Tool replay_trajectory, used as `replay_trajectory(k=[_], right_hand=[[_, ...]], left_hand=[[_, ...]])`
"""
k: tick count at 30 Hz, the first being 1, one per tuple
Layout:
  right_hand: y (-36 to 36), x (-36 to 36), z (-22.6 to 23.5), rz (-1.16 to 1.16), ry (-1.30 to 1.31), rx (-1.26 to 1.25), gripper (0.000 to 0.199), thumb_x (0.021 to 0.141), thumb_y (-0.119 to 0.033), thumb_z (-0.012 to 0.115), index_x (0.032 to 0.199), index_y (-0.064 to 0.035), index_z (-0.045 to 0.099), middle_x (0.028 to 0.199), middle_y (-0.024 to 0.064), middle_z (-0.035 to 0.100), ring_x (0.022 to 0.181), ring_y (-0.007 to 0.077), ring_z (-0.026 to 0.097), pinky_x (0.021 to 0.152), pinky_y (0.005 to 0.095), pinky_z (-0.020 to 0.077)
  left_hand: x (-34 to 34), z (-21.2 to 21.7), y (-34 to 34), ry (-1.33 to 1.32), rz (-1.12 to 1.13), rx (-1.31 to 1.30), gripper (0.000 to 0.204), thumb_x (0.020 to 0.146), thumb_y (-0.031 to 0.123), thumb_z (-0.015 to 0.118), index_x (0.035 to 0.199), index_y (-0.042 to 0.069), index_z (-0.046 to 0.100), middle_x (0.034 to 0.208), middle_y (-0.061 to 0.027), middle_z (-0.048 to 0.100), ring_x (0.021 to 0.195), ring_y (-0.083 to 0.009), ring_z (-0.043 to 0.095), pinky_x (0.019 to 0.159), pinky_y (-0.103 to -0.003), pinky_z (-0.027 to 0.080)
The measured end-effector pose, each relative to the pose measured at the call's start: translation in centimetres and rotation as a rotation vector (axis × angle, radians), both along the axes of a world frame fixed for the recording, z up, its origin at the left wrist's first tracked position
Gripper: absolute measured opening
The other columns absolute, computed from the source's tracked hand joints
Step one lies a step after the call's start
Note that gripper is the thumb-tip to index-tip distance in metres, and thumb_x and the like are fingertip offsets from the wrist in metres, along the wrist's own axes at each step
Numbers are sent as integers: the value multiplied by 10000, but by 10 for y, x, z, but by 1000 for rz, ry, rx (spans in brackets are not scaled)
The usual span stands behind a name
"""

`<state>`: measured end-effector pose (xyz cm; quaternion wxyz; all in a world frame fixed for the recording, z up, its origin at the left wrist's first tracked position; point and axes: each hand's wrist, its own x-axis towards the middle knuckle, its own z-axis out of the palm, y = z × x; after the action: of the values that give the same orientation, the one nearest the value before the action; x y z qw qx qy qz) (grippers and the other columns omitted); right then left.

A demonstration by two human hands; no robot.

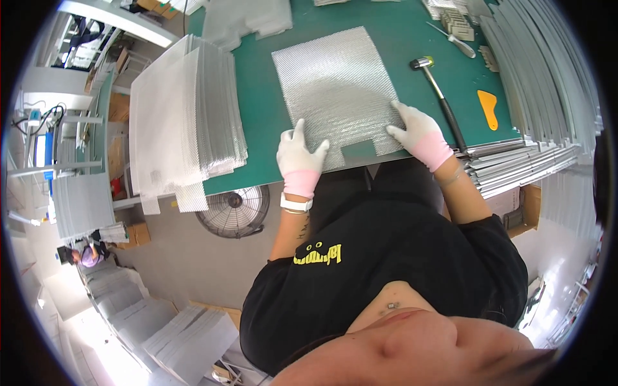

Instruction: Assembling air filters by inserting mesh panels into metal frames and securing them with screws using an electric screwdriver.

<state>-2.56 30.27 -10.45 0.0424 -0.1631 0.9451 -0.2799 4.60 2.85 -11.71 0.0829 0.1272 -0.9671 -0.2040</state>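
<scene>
Got a silvery textured sheet [338, 83] lying flat on the green table [257, 96], left hand [299, 153] and right hand [421, 134] at its side edges, thumbs and fingers spread apart. Hammer's [445, 106] over to the right.

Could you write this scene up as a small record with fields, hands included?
Silver sheet: textured, notched near edge, flat on green tabletop
Left hand: gloved, at sheet's near left corner
Right hand: gloved, at sheet's right edge
Left of sheet: stack of pale sheets
Right of sheet: hammer, orange scraper, screwdriver
Beyond tabletop's near edge: round fan
</scene>
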Motion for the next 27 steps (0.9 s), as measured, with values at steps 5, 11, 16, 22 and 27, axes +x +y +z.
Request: replay_trajectory(k=[5,11,16,22,27], right_hand=[[2,-2,5,64,7,45,548,883,-326,690,1327,-31,564,1107,211,667,1055,379,636,927,444,501],[102,-107,9,-381,411,38,386,925,-425,602,1102,-97,701,1015,179,707,992,366,666,860,444,544],[197,-191,-14,-717,-115,610,421,993,-161,421,1387,-43,513,1415,240,546,1277,426,562,1036,483,491],[213,-224,-28,-707,-117,507,394,1010,-221,404,1235,-48,678,1382,171,605,1259,313,603,1037,426,486],[222,-261,-63,-1065,-119,84,514,1021,-328,311,1369,-73,590,1449,162,553,1373,276,504,1125,412,399]], left_hand=[[-5,5,-2,-62,-31,66,776,732,408,835,1392,101,565,1228,-197,574,1094,-375,608,961,-475,503],[-19,7,-26,-14,-309,-310,795,739,472,807,1441,210,540,1537,-194,373,1450,-472,263,1182,-624,209],[-14,3,-29,-161,-403,-180,686,793,474,737,1399,194,579,1576,-151,361,1491,-452,211,1203,-647,73],[12,8,-26,-89,-408,-216,654,829,467,711,1392,163,580,1533,-155,413,1453,-467,283,1182,-667,99],[22,9,-15,206,-356,-119,603,871,407,687,1366,78,586,1517,-191,417,1452,-467,280,1193,-647,77]])
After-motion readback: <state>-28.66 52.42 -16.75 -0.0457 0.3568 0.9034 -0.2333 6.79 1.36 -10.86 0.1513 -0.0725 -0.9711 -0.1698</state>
